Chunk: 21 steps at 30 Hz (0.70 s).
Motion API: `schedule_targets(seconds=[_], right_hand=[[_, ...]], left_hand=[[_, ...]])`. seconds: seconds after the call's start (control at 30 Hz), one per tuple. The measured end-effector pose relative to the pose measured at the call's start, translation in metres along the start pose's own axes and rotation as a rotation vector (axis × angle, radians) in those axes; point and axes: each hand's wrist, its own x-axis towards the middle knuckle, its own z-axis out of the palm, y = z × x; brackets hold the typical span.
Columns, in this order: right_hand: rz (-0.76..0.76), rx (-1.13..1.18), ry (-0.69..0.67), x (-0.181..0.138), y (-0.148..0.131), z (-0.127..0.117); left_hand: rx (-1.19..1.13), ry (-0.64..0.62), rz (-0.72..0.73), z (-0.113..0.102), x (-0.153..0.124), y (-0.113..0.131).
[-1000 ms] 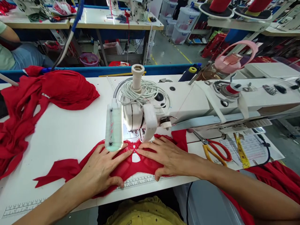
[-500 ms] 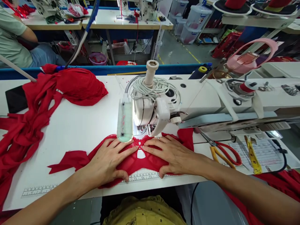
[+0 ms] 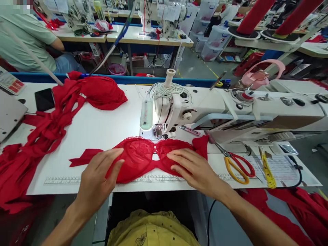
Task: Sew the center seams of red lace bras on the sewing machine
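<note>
A red lace bra (image 3: 137, 157) lies spread on the white table in front of the sewing machine's needle area (image 3: 159, 131). Its two cups meet at a centre with small openings. My left hand (image 3: 99, 174) is at the outer side of the left cup, fingers stretched and thumb apart, with nothing gripped. Over the right cup, my right hand (image 3: 196, 169) has its fingers extended; whether the fingertips touch the fabric I cannot tell. A red strip sticks out to the left of the bra, and more red cloth bunches at its right end.
Scissors (image 3: 237, 165) with red and orange handles lie right of the bra, beside a yellow tape measure (image 3: 268, 171). Tangled red pieces (image 3: 58, 112) cover the left side. A phone (image 3: 44, 99) lies near them. Another person (image 3: 28, 44) sits beyond the table.
Both hands have come off the middle of the bra and moved apart, the left one farther left. More of the cups now shows. The camera view has shifted.
</note>
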Motion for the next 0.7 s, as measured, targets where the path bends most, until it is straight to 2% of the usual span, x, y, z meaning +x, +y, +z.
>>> schedule_targets(seconds=[0.03, 0.07, 0.17, 0.27, 0.43, 0.53, 0.6, 0.7], right_hand=[[-0.001, 0.017, 0.059, -0.007, -0.006, 0.006], [-0.005, 0.034, 0.086, -0.014, -0.011, 0.012], [-0.037, 0.041, 0.094, -0.021, -0.026, 0.033], [-0.098, 0.003, 0.100, -0.010, -0.040, 0.051], [-0.244, 0.022, 0.016, 0.031, -0.057, 0.067], [-0.285, -0.011, -0.010, 0.038, -0.061, 0.066], [-0.232, -0.050, 0.036, 0.029, -0.058, 0.061], [-0.042, -0.088, 0.107, 0.001, -0.046, 0.051]], left_hand=[[0.033, 0.088, 0.001, -0.003, -0.015, 0.005], [0.053, 0.120, 0.015, -0.004, -0.029, 0.010], [0.034, 0.075, 0.100, 0.002, -0.069, 0.024], [0.079, 0.049, 0.147, 0.014, -0.091, 0.033], [0.237, 0.052, 0.163, 0.029, -0.098, 0.034], [0.282, 0.048, 0.151, 0.031, -0.097, 0.031], [0.265, 0.049, 0.168, 0.029, -0.095, 0.026], [0.231, 0.007, 0.218, 0.024, -0.088, 0.008]])
